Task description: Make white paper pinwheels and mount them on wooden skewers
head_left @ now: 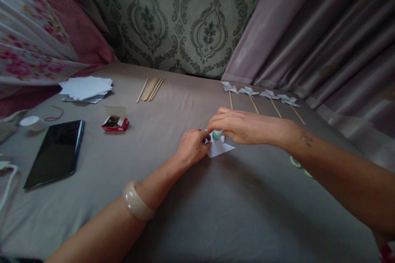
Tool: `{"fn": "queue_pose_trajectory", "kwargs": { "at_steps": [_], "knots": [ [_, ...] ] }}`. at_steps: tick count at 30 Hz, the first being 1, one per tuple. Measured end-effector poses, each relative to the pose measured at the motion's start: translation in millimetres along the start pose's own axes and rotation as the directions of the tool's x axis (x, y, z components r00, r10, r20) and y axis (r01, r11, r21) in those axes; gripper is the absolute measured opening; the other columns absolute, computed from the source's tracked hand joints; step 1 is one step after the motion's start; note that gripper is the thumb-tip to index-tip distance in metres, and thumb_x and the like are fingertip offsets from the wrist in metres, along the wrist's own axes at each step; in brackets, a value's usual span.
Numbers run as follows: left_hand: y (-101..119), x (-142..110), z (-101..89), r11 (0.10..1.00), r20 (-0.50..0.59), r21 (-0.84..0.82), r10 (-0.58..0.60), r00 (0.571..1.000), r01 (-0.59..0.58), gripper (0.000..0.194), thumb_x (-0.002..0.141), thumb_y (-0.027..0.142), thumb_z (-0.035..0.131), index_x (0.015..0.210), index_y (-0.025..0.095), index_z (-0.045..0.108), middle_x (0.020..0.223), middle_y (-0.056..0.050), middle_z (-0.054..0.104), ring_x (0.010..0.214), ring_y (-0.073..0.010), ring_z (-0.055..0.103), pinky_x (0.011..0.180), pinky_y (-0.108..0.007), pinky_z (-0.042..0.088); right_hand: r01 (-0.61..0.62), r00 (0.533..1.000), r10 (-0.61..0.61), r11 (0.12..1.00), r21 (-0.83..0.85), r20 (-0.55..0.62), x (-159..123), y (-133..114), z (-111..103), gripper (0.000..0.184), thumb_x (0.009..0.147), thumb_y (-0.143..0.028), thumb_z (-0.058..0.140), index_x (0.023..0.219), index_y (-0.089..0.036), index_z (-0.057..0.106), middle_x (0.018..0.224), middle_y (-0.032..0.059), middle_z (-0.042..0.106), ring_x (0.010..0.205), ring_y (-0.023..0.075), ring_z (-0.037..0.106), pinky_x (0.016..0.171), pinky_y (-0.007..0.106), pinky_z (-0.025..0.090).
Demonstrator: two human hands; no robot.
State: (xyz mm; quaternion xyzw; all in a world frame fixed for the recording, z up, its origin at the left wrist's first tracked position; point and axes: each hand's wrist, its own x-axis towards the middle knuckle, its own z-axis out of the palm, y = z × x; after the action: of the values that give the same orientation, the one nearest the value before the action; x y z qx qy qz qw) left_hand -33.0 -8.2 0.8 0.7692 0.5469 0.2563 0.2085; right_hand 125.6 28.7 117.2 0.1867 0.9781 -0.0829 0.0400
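My right hand (230, 125) is closed around a small white-and-green glue stick (217, 134), held with its lower end down at a folded white paper (219, 150). Most of the stick is hidden by the fingers. My left hand (194, 146) wears a pale bangle at the wrist and grips the left edge of the same paper, fingertips pressed together. The paper lies on the grey cloth, with pointed corners toward me and to the right.
Several paper pinwheels (269, 94) on sticks lie at the back right. Wooden sticks (152, 90), a stack of white paper (86, 88), an open red box (115, 123) and a black tablet (55, 154) lie leftward. Pale green rounded pieces (295, 162) show beside my right forearm.
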Motion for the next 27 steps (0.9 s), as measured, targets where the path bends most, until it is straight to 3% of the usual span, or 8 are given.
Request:
{"fn": "queue_pose_trajectory", "kwargs": {
  "at_steps": [5, 12, 19, 23, 25, 27],
  "knots": [
    [0.6, 0.3, 0.0, 1.000, -0.011, -0.006, -0.005, 1.000, 0.005, 0.021, 0.077, 0.021, 0.056, 0.090, 0.018, 0.072, 0.083, -0.006, 0.067, 0.078, -0.0191, 0.062, 0.073, -0.029, 0.048, -0.014, 0.999, 0.016, 0.999, -0.051, 0.033, -0.5, -6.4, -2.2, 0.035, 0.079, 0.003, 0.051, 0.103, -0.018, 0.065, 0.095, 0.0064, 0.066, 0.095, 0.0216, 0.051, 0.081, 0.033, 0.041],
    [-0.3, 1.6, 0.3, 1.000, -0.005, -0.012, -0.008, 1.000, 0.007, 0.019, 0.076, 0.020, 0.057, 0.087, 0.019, 0.072, 0.086, -0.006, 0.069, 0.078, -0.0184, 0.062, 0.072, -0.027, 0.048, -0.037, 0.998, 0.044, 0.985, -0.167, 0.038, 4.2, -10.5, -0.5, 0.017, 0.083, -0.009, 0.059, 0.097, -0.015, 0.065, 0.093, 0.0078, 0.065, 0.091, 0.0219, 0.052, 0.076, 0.032, 0.040],
    [-0.2, 2.8, 1.4, 1.000, -0.021, 0.016, -0.012, 1.000, 0.012, 0.014, 0.077, 0.023, 0.057, 0.078, 0.017, 0.070, 0.079, -0.006, 0.068, 0.077, -0.0188, 0.061, 0.072, -0.028, 0.047, 0.018, 0.993, 0.007, 0.977, -0.212, 0.117, 7.2, -27.4, -5.4, 0.030, 0.076, 0.006, 0.054, 0.092, -0.017, 0.066, 0.092, 0.0057, 0.066, 0.090, 0.0210, 0.049, 0.074, 0.031, 0.038],
    [3.0, 1.5, -2.5, 1.000, 0.003, 0.021, -0.017, 1.000, 0.017, 0.017, 0.077, 0.022, 0.057, 0.085, 0.018, 0.072, 0.082, -0.005, 0.067, 0.078, -0.0179, 0.061, 0.074, -0.028, 0.047, -0.038, 0.999, 0.042, 0.989, -0.142, 0.026, -9.5, -24.8, -5.9, 0.032, 0.077, 0.005, 0.052, 0.095, -0.017, 0.067, 0.094, 0.0063, 0.067, 0.092, 0.0215, 0.049, 0.077, 0.032, 0.039],
    [3.9, 0.8, -4.1, 0.999, 0.020, 0.023, -0.024, 1.000, 0.024, 0.018, 0.078, 0.022, 0.057, 0.088, 0.019, 0.072, 0.083, -0.005, 0.066, 0.078, -0.0176, 0.060, 0.074, -0.028, 0.047, -0.099, 0.992, 0.095, 0.994, -0.053, -0.078, -23.8, -20.4, -7.4, 0.031, 0.080, 0.001, 0.051, 0.098, -0.018, 0.067, 0.097, 0.0058, 0.068, 0.095, 0.0213, 0.051, 0.082, 0.034, 0.041],
    [4.6, 0.7, -5.4, 1.000, 0.025, 0.006, -0.028, 0.999, 0.028, 0.019, 0.078, 0.022, 0.058, 0.089, 0.019, 0.072, 0.083, -0.006, 0.066, 0.078, -0.0176, 0.060, 0.074, -0.029, 0.047, -0.163, 0.956, 0.174, 0.985, 0.064, -0.238, -39.3, -14.9, -8.4, 0.026, 0.083, -0.007, 0.052, 0.100, -0.021, 0.068, 0.101, 0.0047, 0.068, 0.098, 0.0211, 0.053, 0.086, 0.036, 0.042]
  ]
}}
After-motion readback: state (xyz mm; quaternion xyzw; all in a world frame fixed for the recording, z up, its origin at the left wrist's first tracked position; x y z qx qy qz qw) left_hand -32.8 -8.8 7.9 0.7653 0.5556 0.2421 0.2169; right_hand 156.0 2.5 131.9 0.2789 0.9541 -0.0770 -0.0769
